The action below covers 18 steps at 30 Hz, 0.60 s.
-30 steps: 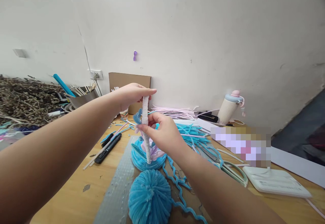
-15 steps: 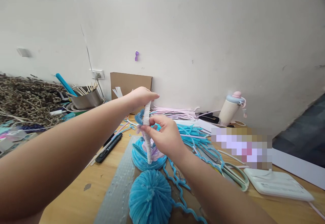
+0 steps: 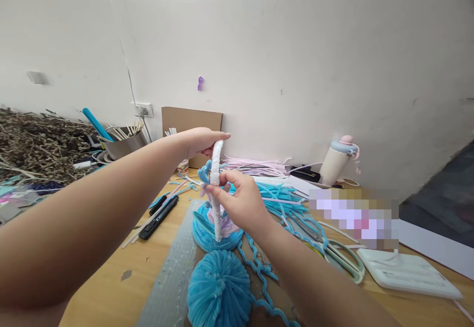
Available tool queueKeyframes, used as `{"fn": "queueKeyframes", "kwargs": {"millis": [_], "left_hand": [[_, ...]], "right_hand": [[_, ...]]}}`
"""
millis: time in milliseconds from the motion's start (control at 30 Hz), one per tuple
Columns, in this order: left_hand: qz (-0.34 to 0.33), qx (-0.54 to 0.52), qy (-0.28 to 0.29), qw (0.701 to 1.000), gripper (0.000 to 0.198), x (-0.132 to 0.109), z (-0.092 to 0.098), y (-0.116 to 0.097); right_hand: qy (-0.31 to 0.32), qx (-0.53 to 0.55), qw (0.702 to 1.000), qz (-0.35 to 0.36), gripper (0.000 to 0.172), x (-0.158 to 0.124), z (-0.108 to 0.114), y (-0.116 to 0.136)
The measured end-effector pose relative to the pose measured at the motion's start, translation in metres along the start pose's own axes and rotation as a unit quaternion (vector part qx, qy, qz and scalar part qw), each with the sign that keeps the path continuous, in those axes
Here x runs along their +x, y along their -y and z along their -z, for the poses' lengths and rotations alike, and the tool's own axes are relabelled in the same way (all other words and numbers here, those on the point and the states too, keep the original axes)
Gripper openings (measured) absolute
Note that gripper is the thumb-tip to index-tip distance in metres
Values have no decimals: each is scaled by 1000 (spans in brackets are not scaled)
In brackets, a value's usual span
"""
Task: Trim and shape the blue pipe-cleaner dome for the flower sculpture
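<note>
A white, spirally wrapped fuzzy band (image 3: 215, 166) stands upright from a blue round pipe-cleaner piece (image 3: 207, 238) with lilac parts on it. My left hand (image 3: 207, 140) is closed at the band's top end, its fingers partly hidden behind it. Lower down, my right hand (image 3: 240, 196) pinches the band between thumb and fingers. A small blue looped pipe-cleaner shape (image 3: 204, 171) sits against the band's left side. In front lies a blue ribbed pipe-cleaner disc (image 3: 219, 287), which neither hand touches.
Behind my right hand lie blue pipe cleaners (image 3: 283, 198) and pink ones (image 3: 255, 165). Scissors (image 3: 348, 260), a white flat device (image 3: 407, 270) and a bottle (image 3: 336, 161) are at the right. A black utility knife (image 3: 159, 218) and a metal pot (image 3: 128, 144) stand left.
The top of the white band now leans and curves slightly right, with my left hand a little lower around it. My right hand keeps its pinch in nearly the same place.
</note>
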<state>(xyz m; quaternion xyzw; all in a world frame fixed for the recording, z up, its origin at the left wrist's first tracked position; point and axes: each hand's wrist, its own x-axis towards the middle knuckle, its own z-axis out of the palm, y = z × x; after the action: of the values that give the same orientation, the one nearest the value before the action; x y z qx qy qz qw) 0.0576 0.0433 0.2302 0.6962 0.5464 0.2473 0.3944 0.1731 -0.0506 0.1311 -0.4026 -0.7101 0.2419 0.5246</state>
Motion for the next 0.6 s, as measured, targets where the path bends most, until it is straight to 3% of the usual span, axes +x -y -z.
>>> {"fn": "queueKeyframes", "kwargs": {"millis": [167, 300, 400, 600], "left_hand": [[-30, 2, 48, 998, 50, -3, 4, -5], [-35, -1, 52, 998, 50, -5, 2, -5], [-32, -5, 52, 998, 48, -4, 2, -5], [-31, -35, 77, 996, 40, 3, 3, -11]], "right_hand": [[11, 37, 999, -25, 11, 1, 1, 5], [-21, 183, 981, -56, 22, 16, 1, 10], [-6, 285, 955, -85, 22, 31, 2, 14], [19, 311, 942, -125, 13, 42, -1, 20]]}}
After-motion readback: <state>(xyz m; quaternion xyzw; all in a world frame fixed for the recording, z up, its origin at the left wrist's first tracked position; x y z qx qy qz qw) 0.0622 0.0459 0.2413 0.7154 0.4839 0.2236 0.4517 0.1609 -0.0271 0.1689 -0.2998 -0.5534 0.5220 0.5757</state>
